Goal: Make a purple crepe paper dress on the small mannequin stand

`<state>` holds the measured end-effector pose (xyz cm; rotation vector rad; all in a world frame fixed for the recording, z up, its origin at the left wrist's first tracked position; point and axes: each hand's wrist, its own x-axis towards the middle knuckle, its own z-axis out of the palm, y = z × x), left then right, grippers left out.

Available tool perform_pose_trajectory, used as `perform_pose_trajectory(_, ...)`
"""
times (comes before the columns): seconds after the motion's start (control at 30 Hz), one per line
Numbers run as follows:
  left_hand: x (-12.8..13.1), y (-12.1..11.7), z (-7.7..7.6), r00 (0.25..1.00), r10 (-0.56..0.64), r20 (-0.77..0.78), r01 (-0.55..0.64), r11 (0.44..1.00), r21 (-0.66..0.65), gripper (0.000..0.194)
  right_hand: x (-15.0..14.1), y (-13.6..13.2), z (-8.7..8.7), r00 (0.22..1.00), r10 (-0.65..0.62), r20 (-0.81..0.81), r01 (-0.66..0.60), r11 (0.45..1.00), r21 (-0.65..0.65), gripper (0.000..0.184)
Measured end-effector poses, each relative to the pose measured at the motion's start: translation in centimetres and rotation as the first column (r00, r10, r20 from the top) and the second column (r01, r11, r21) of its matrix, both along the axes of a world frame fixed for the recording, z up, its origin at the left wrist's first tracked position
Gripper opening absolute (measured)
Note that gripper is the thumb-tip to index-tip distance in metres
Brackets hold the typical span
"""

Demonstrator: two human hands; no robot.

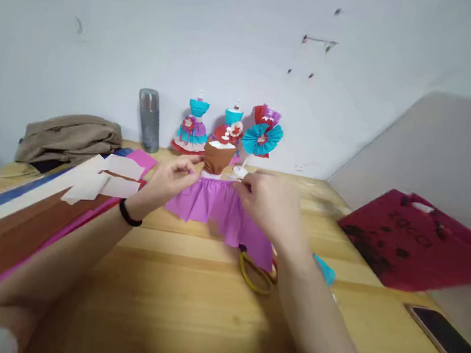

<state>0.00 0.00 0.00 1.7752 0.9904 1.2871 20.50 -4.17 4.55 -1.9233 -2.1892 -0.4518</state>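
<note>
A small dress form with a brown bodice [217, 157] stands between my hands, its white lower part showing just under the brown. Across its front hangs a gathered purple crepe-paper strip [200, 202]. My left hand [169, 181], with a black band at the wrist, pinches the strip's upper edge on the left of the form. On the other side my right hand [267, 202] is closed on the same edge, the longer loose end trailing below it. Yellow-handled scissors [256, 280] lie partly under that end.
Paper sheets [28, 228] in several colours cover the left, beside folded brown cloth [73, 137]. Along the wall stand a grey bottle [149, 121], dressed forms [192, 129] and a blue paper rosette [262, 140]. A red bag [420, 242] and a phone [445, 343] are at right.
</note>
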Motion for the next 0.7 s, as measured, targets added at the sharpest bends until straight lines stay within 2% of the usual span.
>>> perform_pose_trajectory(0.13,-0.2,0.1,-0.1,0.997,-0.056,0.048,0.060,0.996,-0.071,0.023,-0.1,0.8,-0.3,0.999,0.026,-0.021,-0.025,1.000,0.018,0.030)
perform_pose_trajectory(0.23,-0.6,0.8,-0.4,0.993,-0.081,0.090,0.087,0.995,-0.059,0.022,-0.2,1.3,-0.4,0.998,0.045,-0.038,-0.044,0.998,0.041,0.029)
perform_pose_trajectory(0.43,-0.9,2.3,-1.1,0.986,-0.088,0.145,0.091,0.996,-0.014,0.021,-0.4,2.3,-0.4,0.997,0.066,-0.045,-0.065,0.997,0.034,0.032)
perform_pose_trajectory(0.7,-0.3,2.9,-0.8,0.975,-0.064,0.214,0.072,0.997,-0.030,0.020,-0.3,3.1,-0.1,0.994,0.075,-0.075,-0.075,0.997,0.000,0.029)
